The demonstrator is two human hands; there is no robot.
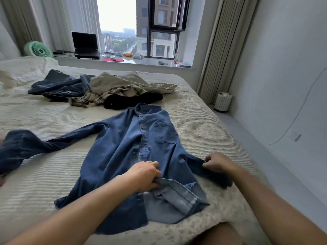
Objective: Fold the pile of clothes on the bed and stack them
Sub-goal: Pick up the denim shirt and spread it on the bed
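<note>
A blue denim shirt (123,147) lies front up on the bed (44,183), collar pointing away from me. One sleeve stretches out to the far left. My left hand (145,175) grips the front placket near the hem, where the fabric is turned back and shows its paler inside. My right hand (219,162) pinches the other sleeve at the shirt's right side. Farther back lies an unfolded pile (109,92): a dark blue garment, a beige one, a plaid shirt and a black piece.
A white pillow (21,71) sits at the bed's far left. The window sill behind holds a laptop (85,45), a green fan (38,49) and a bottle (176,58). A small white bin (222,101) stands on the floor to the right of the bed.
</note>
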